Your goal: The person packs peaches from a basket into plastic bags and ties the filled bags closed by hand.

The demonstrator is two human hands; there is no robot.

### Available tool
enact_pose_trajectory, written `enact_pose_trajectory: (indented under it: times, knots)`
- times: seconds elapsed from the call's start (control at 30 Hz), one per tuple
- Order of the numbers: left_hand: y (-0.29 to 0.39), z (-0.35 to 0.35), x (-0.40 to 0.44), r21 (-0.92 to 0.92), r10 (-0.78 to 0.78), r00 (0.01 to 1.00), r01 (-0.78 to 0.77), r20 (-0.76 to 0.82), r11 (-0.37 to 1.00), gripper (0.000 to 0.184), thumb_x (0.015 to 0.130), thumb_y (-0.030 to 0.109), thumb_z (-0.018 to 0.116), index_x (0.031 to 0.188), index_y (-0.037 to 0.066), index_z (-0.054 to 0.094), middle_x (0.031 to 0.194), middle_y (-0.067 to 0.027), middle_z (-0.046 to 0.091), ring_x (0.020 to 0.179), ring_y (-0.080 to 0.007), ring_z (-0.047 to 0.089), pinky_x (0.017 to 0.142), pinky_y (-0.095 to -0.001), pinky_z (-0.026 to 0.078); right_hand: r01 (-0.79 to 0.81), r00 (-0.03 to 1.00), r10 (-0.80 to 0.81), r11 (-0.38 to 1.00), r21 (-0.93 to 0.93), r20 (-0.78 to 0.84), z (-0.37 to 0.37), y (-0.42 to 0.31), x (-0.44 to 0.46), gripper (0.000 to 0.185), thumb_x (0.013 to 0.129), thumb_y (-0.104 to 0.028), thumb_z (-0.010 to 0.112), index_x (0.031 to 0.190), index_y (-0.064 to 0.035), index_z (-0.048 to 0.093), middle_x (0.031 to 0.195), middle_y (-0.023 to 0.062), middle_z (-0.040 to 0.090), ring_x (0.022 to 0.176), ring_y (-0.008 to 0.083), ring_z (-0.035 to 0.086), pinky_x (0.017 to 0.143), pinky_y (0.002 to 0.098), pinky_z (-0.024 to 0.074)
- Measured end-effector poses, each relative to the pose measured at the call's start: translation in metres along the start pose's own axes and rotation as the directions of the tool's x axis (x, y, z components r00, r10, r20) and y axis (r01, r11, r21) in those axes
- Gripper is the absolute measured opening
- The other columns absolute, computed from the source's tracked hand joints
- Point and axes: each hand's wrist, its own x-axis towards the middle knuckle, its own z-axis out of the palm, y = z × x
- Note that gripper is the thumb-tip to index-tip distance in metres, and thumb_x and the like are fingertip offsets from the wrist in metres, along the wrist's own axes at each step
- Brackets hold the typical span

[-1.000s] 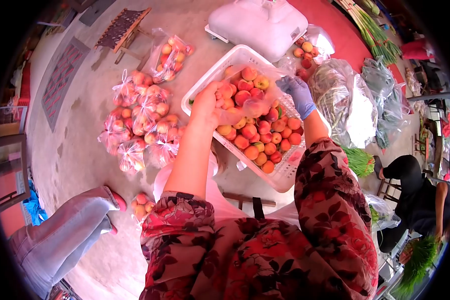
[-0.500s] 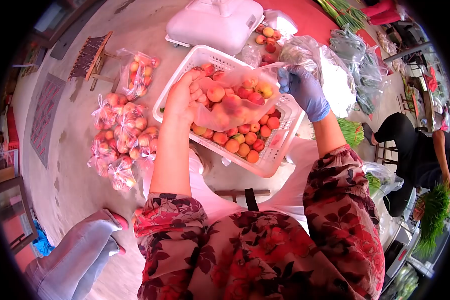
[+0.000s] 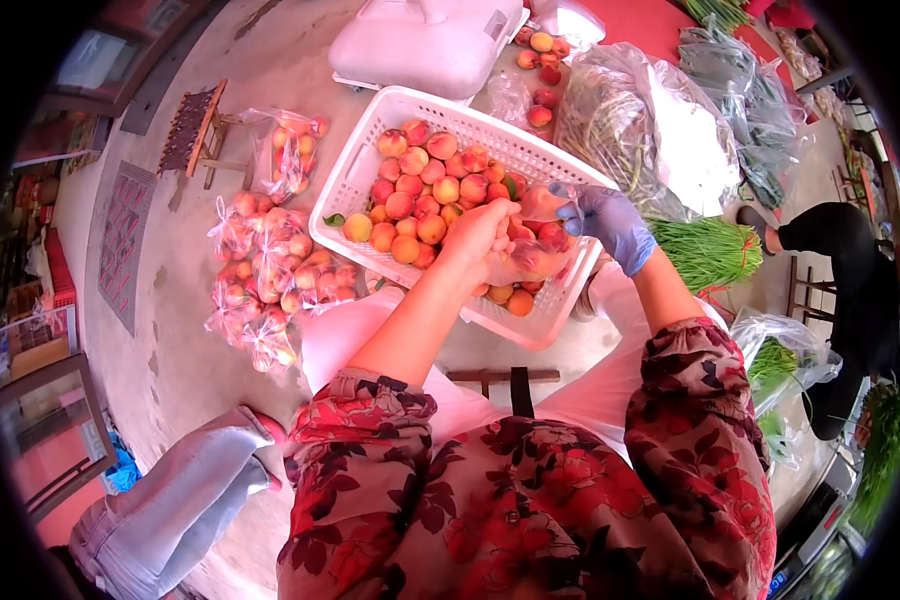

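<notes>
My bare left hand [image 3: 482, 240] is closed on one side of a thin clear plastic bag [image 3: 535, 262], over the right part of a white basket [image 3: 355, 165]. My right hand [image 3: 610, 222], in a blue glove, pinches the bag's other side near the basket's right rim. Some peaches show through or beneath the bag; which of them are inside it I cannot tell. Many red and yellow peaches [image 3: 425, 205] fill the basket's left and middle, a few with green leaves.
Tied bags of peaches [image 3: 270, 255] stand on the floor at left, near a small stool [image 3: 192, 128]. A pale scale [image 3: 420, 45] is behind the basket. Green stalks [image 3: 705, 250] lie at right. Other people's legs [image 3: 185, 500] appear on both sides.
Both hands have drawn closer together, and the bag, spread wide before, is now bunched between them. My left hand has moved right, uncovering the peaches at the basket's left.
</notes>
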Motion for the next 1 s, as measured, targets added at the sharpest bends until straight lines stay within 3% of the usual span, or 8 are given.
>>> enact_pose_trajectory:
  times: [0.13, 0.3, 0.6, 0.7, 0.77, 0.83, 0.93, 1.0]
  knots:
    - [0.003, 0.003, 0.001, -0.066, -0.008, 1.0, 0.009, 0.017, 0.998, 0.017, 0.079, 0.019, 0.054, 0.066, 0.013, 0.046, 0.053, 0.0062, 0.035, 0.045, -0.0067, 0.03, 0.05, -0.0227, 0.031, -0.094, 0.987, 0.083, 0.993, 0.077, 0.141, -0.008, -0.001, 0.001, 0.031, 0.082, 0.002, 0.041, 0.11, 0.0009, 0.056, 0.097, 0.0107, 0.061, 0.079, 0.0171, 0.062, 0.061, 0.024, 0.0514]
    - [-0.006, -0.013, 0.002, -0.178, -0.082, 0.997, 0.083, 0.009, 0.981, 0.025, 0.085, 0.013, 0.042, 0.104, 0.001, 0.054, 0.08, -0.0033, 0.055, 0.065, -0.014, 0.054, 0.063, -0.0333, 0.049, -0.164, 0.928, 0.123, 0.982, 0.09, 0.352, -0.018, 0.007, 0.001, 0.037, 0.088, -0.016, 0.05, 0.122, -0.0046, 0.047, 0.104, 0.0107, 0.059, 0.084, 0.0145, 0.06, 0.063, 0.0197, 0.0525]
    - [-0.021, -0.028, 0.018, 0.135, -0.067, 0.995, 0.057, 0.067, 0.989, 0.021, 0.088, 0.015, 0.049, 0.106, 0.004, 0.053, 0.097, -0.0088, 0.058, 0.072, -0.0168, 0.059, 0.055, -0.0263, 0.051, -0.239, 0.86, 0.133, 0.958, 0.158, 0.493, -0.01, 0.028, 0.012, 0.036, 0.088, -0.015, 0.05, 0.12, -0.0011, 0.047, 0.098, 0.0116, 0.06, 0.065, 0.0155, 0.061, 0.06, 0.0208, 0.0525]
    - [-0.023, -0.015, 0.019, 0.23, -0.143, 0.99, 0.143, -0.014, 0.963, 0.026, 0.088, 0.018, 0.05, 0.111, 0.004, 0.051, 0.092, -0.0065, 0.057, 0.074, -0.0168, 0.059, 0.058, -0.0276, 0.052, -0.276, 0.826, 0.212, 0.96, 0.046, 0.522, -0.001, 0.042, 0.019, 0.033, 0.087, -0.013, 0.051, 0.115, 0.0036, 0.05, 0.101, 0.0139, 0.06, 0.081, 0.0171, 0.062, 0.061, 0.0233, 0.0535]
    - [-0.037, -0.021, 0.037, 0.512, -0.205, 0.974, 0.223, -0.093, 0.83, 0.026, 0.089, 0.02, 0.05, 0.106, 0.002, 0.052, 0.089, -0.0075, 0.057, 0.072, -0.0171, 0.059, 0.058, -0.029, 0.052, -0.273, 0.82, 0.234, 0.962, -0.004, 0.522, 0.006, 0.053, 0.021, 0.027, 0.086, -0.012, 0.051, 0.108, 0.0043, 0.053, 0.098, 0.0148, 0.061, 0.081, 0.0197, 0.063, 0.064, 0.0258, 0.0533]
    - [-0.052, -0.028, 0.052, 0.344, -0.235, 0.972, 0.226, -0.016, 0.911, 0.02, 0.085, 0.014, 0.054, 0.099, -0.001, 0.053, 0.085, -0.0086, 0.058, 0.073, -0.0177, 0.06, 0.059, -0.0298, 0.052, -0.258, 0.806, 0.26, 0.963, -0.081, 0.531, 0.02, 0.048, 0.008, 0.02, 0.086, -0.015, 0.054, 0.094, 0.0016, 0.061, 0.082, 0.0088, 0.062, 0.066, 0.015, 0.059, 0.066, 0.0263, 0.0501]
    - [-0.042, -0.013, 0.043, 0.045, -0.147, 0.981, 0.142, 0.13, 0.989, 0.016, 0.08, 0.005, 0.06, 0.093, -0.004, 0.055, 0.082, -0.0096, 0.058, 0.072, -0.0181, 0.06, 0.059, -0.0299, 0.052, 0.015, 0.825, 0.108, 0.977, -0.211, 0.555, 0.017, 0.079, 0.019, 0.018, 0.085, -0.016, 0.056, 0.09, -0.0005, 0.062, 0.073, 0.0049, 0.06, 0.063, 0.0122, 0.055, 0.06, 0.0253, 0.0461]
    - [-0.048, -0.01, 0.048, 0.03, -0.064, 0.997, 0.063, 0.041, 0.998, 0.018, 0.073, -0.003, 0.063, 0.09, -0.002, 0.057, 0.081, -0.0084, 0.058, 0.071, -0.018, 0.059, 0.058, -0.0294, 0.05, 0.068, 0.861, 0.102, 0.948, -0.312, 0.499, 0.019, 0.08, 0.017, 0.017, 0.083, -0.018, 0.059, 0.088, -0.0018, 0.063, 0.068, 0.0024, 0.058, 0.06, 0.0108, 0.051, 0.057, 0.0251, 0.0429]
